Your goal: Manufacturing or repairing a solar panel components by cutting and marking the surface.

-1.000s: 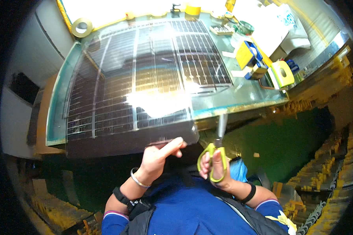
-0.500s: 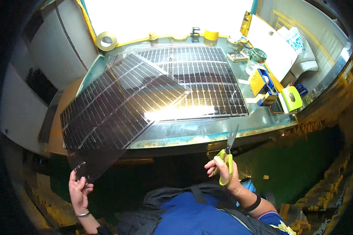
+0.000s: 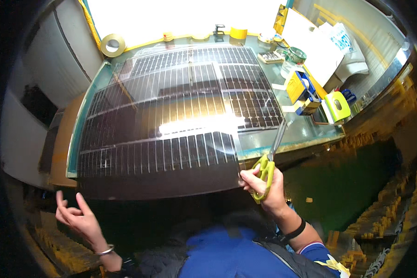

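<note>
A dark, see-through film sheet [image 3: 180,169] printed with a grid overhangs the table's front edge. It overlaps another gridded sheet [image 3: 252,95] lying flat behind it. In my right hand [image 3: 273,192] is a pair of scissors with lime-green handles [image 3: 262,173], its blades pointing up and away. The thumb and finger of that same hand pinch the near right corner of the film sheet. My left hand [image 3: 78,217] is open, fingers spread, just off the sheet's near left corner and holding nothing.
On the table [image 3: 310,135] at right stand a blue-and-yellow tape dispenser [image 3: 297,88], a lime-green holder [image 3: 337,107] and a green-rimmed jar [image 3: 294,58]. A wide tape roll [image 3: 112,45] sits at the back left. Yellow tape [image 3: 238,32] lies along the bright panel.
The film sheet has swung from its slanted position to lie nearly square over the other one. My left hand has let go of it, and my right hand has taken its right corner.
</note>
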`<state>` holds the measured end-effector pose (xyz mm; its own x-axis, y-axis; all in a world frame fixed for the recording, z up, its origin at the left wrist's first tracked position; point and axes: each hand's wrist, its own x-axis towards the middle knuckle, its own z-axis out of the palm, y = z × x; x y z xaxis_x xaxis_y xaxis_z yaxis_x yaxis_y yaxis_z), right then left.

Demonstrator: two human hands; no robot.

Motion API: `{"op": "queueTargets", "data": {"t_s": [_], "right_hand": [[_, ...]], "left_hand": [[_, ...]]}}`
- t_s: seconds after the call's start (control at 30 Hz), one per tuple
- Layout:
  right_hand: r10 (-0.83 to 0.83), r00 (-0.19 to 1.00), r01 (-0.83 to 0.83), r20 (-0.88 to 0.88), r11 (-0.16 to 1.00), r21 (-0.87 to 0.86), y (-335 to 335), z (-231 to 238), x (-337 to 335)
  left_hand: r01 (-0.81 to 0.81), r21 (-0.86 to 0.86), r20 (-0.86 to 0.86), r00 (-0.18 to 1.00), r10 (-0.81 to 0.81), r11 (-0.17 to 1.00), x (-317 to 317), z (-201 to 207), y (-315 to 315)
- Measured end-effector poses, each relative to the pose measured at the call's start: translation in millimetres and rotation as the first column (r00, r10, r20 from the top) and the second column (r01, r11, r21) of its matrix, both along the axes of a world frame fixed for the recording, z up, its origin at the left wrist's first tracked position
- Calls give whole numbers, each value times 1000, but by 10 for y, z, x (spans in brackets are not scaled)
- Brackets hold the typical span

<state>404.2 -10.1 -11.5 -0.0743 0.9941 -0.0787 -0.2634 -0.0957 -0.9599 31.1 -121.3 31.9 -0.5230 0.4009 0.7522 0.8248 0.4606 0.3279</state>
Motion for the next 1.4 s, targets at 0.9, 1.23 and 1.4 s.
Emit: {"op": "queueTargets", "data": {"t_s": [0.9,1.23,1.4], "right_hand": [[245,969,-246,26,969,19,-540,-446,-162],[43,988,-53,148,997,61,-535,-515,-272],[-30,985,4,169,988,154,-527,-558,-271]], "left_hand": [[663,483,825,-564,-42,572,2519,-550,1101],[645,527,826,-542,-155,553,2577,-555,1080],[705,371,844,-527,98,604,2482,-538,1070]]}}
